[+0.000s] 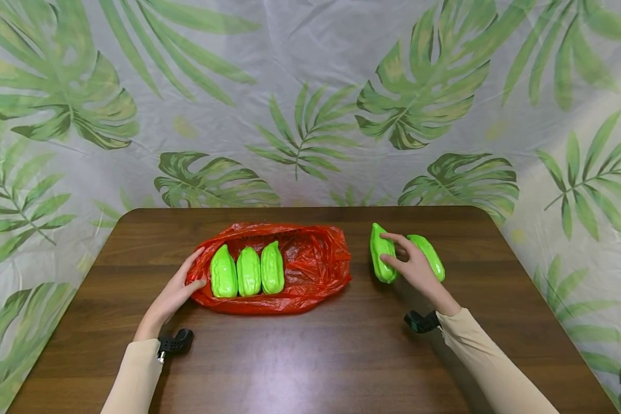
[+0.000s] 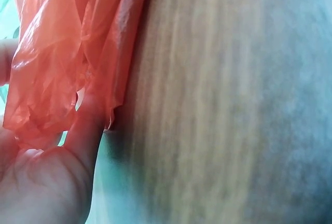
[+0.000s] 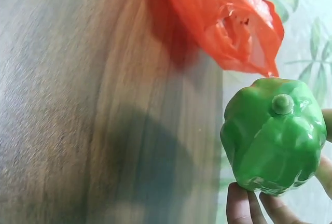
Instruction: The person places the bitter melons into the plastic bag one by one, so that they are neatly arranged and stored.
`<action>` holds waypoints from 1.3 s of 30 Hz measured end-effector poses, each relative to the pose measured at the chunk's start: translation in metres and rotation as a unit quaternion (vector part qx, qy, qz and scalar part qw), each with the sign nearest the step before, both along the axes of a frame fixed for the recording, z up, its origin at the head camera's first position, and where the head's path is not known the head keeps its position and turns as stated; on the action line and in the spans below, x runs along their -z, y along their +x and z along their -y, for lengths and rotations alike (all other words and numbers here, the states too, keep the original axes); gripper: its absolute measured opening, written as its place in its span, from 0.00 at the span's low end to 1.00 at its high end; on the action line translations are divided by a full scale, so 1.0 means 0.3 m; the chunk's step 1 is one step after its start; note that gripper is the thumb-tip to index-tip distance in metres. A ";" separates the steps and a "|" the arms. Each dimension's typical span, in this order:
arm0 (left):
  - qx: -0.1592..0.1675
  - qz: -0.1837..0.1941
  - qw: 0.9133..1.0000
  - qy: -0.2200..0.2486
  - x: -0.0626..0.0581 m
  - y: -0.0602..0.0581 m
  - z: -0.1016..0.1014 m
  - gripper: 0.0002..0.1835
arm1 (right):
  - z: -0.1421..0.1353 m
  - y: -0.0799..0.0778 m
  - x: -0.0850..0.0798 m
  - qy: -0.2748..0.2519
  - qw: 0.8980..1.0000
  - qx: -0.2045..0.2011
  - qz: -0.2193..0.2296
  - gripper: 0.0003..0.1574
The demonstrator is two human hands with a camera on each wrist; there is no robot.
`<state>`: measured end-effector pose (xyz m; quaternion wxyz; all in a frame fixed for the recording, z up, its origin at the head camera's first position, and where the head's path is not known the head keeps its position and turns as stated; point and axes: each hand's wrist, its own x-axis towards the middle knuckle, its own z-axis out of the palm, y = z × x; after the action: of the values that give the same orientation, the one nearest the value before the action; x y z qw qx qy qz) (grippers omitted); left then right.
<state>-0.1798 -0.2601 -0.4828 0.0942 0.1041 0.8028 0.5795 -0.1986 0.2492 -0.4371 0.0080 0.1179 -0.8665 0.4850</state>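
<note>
In the head view I count one red bag [image 1: 313,261] on the table [image 1: 290,368], with three green vegetables [image 1: 248,273] side by side in its left half. I see the left hand [image 1: 173,296] at the bag's left end, gripping its edge. To the right of the bag, the right hand [image 1: 416,264] has its thumb and fingers on a fourth vegetable [image 1: 380,259], spread about as wide as its body. A fifth vegetable [image 1: 429,256] lies just right of that hand, partly covered by it.

The left wrist view shows me red film between thumb and fingers.

In the right wrist view I count one vegetable, tip toward me, fingers at its lower and right sides; the bag is beyond it.
</note>
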 end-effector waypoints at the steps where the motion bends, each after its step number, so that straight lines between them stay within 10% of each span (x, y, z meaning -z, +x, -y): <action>1: 0.000 0.000 1.000 0.000 0.000 0.000 0.000 0.39 | 0.004 0.000 -0.004 -0.004 1.000 -0.001 -0.001 0.31; 39: -0.001 0.004 1.000 -0.006 -0.012 -0.001 -0.004 0.41 | 0.164 0.001 -0.108 -0.044 0.997 -0.057 0.003 0.30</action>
<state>-0.1800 -0.2589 -0.4793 0.0977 0.1007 0.8060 0.5751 -0.1983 0.2002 -0.4047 -0.0169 0.1655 -0.8364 0.5223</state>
